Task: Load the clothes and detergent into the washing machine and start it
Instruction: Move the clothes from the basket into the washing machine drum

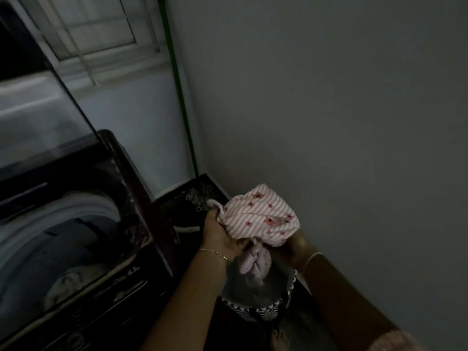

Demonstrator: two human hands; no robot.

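A pink striped garment with small flowers [263, 217] is bunched up between both hands, right of the washing machine. My left hand [219, 234] grips its left side. My right hand [291, 245] holds it from underneath and is mostly hidden by the cloth. Part of the garment hangs down into a patterned laundry basket [260, 304] that holds grey clothes. The top-loading washing machine [131, 249] stands at the left with its lid [38, 102] raised, and a light-coloured cloth [76, 279] lies inside the drum.
A plain wall rises close on the right. A green pole [181, 97] leans in the corner, with its mop head on the dark floor [200, 198]. A window [101, 29] sits above the machine. The room is dim.
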